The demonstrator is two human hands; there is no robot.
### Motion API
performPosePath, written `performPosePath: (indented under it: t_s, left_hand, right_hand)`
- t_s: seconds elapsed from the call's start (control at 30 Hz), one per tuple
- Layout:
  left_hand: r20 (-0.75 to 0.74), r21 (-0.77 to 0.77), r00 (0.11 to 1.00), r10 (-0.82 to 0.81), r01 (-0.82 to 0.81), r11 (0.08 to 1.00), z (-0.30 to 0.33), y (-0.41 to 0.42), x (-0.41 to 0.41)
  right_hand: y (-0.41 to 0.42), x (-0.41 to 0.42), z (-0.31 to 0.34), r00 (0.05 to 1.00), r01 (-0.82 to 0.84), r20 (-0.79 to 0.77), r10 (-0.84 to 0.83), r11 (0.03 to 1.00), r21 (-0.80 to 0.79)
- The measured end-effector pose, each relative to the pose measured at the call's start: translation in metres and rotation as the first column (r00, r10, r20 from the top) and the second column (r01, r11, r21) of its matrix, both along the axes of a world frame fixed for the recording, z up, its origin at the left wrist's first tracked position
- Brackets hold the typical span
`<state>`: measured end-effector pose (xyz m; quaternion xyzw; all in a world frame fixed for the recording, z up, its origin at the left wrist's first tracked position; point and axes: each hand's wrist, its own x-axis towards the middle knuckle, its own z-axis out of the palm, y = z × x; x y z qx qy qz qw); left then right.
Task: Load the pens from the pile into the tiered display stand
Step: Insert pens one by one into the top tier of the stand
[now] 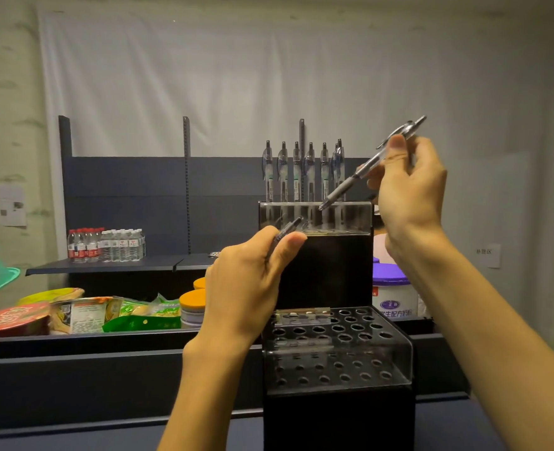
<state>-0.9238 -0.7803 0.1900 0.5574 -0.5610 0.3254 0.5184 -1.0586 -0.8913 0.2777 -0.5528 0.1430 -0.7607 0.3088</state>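
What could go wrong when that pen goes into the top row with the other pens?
The pen in the right hand is tilted, with its tip close to the upright pens in the display stand. It might miss a hole or knock a neighbour crooked. The left hand pinches a second pen near its end, so that one could slip.

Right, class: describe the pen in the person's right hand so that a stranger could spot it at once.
Find the tiered display stand in the middle, then its top tier with a row of upright pens. Just right of them, the right hand pinches a pen: it alone slants, tip down toward the top tier.
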Motion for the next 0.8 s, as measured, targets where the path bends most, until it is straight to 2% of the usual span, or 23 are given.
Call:
performPosePath:
  t_s: [0.17, 0.57, 0.8]
  left_hand:
    - [0.009, 0.019, 0.998, 0.060, -0.060, 0.998, 0.001, 0.002, -0.002]
    - [-0.021, -0.004, 0.999, 0.025, -0.025, 1.000, 0.002, 0.004, 0.000]
    - [-0.031, -0.013, 0.999, -0.012, 0.011, 1.000, 0.001, 0.001, 0.000]
  right_hand:
    - [-0.007, 0.005, 0.016, 0.995, 0.094, -0.033, -0.095, 0.995, -0.035]
    - [-0.011, 0.014, 0.027, 0.896, 0.206, -0.358, -0.262, 0.961, -0.186]
    - [-0.010, 0.023, 0.035, 0.689, 0.315, -0.598, -0.409, 0.913, -0.261]
